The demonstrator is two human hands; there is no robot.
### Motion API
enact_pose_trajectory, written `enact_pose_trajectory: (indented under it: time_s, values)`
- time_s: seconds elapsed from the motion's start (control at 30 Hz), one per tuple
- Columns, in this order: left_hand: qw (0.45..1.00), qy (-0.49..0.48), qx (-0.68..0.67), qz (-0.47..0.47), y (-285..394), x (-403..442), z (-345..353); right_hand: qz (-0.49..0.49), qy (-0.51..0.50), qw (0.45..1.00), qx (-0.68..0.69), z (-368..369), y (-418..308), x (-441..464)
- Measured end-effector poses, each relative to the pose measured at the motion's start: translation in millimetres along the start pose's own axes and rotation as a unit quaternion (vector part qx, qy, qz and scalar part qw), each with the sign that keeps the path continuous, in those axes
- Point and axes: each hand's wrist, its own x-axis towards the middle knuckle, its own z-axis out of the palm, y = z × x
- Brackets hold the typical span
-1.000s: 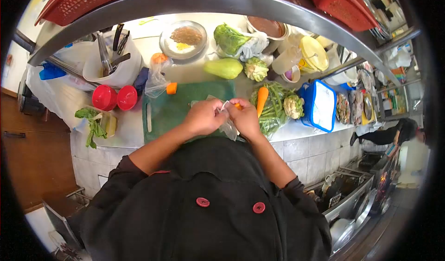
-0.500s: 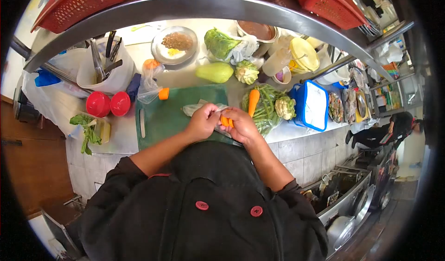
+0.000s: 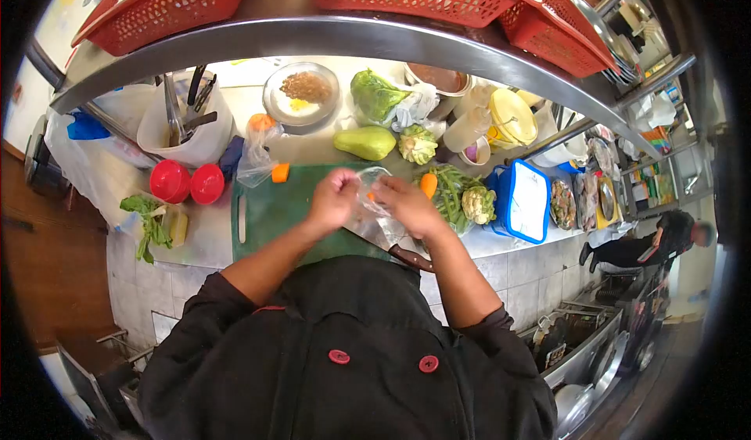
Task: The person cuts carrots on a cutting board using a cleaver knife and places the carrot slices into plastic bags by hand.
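Note:
Over the green cutting board (image 3: 274, 221), a clear plastic bag (image 3: 371, 177) stands up between my two hands. My left hand (image 3: 335, 199) is closed at the bag's left edge, its fingers pinched. On the other side, my right hand (image 3: 408, 207) is closed round the bag, with a bit of orange carrot (image 3: 371, 196) showing by its fingertips. How much carrot is inside is hidden. Below the right hand lies a knife (image 3: 410, 258), its dark handle toward the front edge. A cut carrot piece (image 3: 280, 173) rests at the board's back left.
Behind the board are a green chayote-like vegetable (image 3: 365, 143), a lettuce (image 3: 374, 96) and a metal plate of ground food (image 3: 274, 107). Green beans (image 3: 450, 193), a cauliflower (image 3: 479, 204) and a blue-rimmed tub (image 3: 526, 201) stand right. Red bowls (image 3: 170, 181) sit left. A steel shelf (image 3: 336, 37) crosses above.
The plastic bag has been lifted off the board and spread between my hands. My hands have moved slightly apart, the carrot pieces show less, and the knife's handle has come into view.

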Motion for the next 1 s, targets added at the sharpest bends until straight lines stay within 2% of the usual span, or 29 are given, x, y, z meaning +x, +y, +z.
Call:
enact_pose_trajectory:
  time_s: [0.07,0.1,0.17,0.23,0.3,0.37,0.43,0.57,0.63,0.67,0.7,0.73,0.9,0.97,1.0]
  values:
    - [0.999,0.009,-0.033,0.018,17.0,18.0,-12.8,-0.114,-0.09,0.979,0.146,-25.2,-33.5,-15.6]
    - [0.997,0.024,-0.069,0.036,27.0,27.7,-19.3,-0.114,-0.077,0.979,0.149,-42.7,-42.6,-19.1]
    - [0.997,0.043,-0.071,0.007,54.2,41.8,-38.6,-0.163,-0.057,0.96,0.22,-80.5,-56.7,-21.5]
    - [0.989,0.07,-0.132,0.02,63.8,54.6,-61.7,-0.162,0.075,0.957,0.23,-119.4,-64.4,-22.5]
    - [0.988,0.098,-0.117,0.037,52.9,80.3,-101.8,-0.173,0.175,0.944,0.221,-167.2,-49.2,-10.0]
    - [0.966,0.138,-0.214,0.033,63.9,82.9,-128.1,-0.146,0.308,0.931,0.131,-207.6,-42.2,-2.5]
    - [0.942,0.183,-0.282,0.002,60.4,87.4,-160.1,-0.254,0.44,0.86,-0.049,-244.0,-20.3,23.4]
    - [0.934,0.233,-0.271,-0.018,16.2,86.9,-232.0,-0.278,0.453,0.844,-0.073,-293.2,-11.3,78.3]
    - [0.91,0.303,-0.28,-0.047,1.3,77.5,-253.6,-0.229,0.372,0.852,-0.289,-318.6,-3.7,122.8]
    - [0.891,0.342,-0.296,-0.043,1.7,71.5,-251.1,-0.244,0.388,0.806,-0.374,-331.4,2.4,150.9]
    - [0.866,0.386,-0.315,-0.036,0.8,61.9,-250.8,-0.335,0.396,0.765,-0.381,-342.5,12.5,176.0]
    - [0.871,0.383,-0.307,-0.007,-18.2,56.9,-263.4,-0.336,0.386,0.763,-0.395,-347.6,5.3,196.9]
    - [0.85,0.404,-0.336,0.026,-10.8,22.9,-237.6,-0.154,0.343,0.812,-0.445,-359.9,-45.0,250.4]
    - [0.801,0.495,-0.329,-0.065,3.0,10.1,-220.3,-0.106,0.332,0.821,-0.453,-361.1,-44.0,256.5]
    - [0.845,0.432,-0.311,-0.047,-12.3,-2.8,-229.9,-0.09,0.328,0.823,-0.455,-360.2,-38.4,258.1]
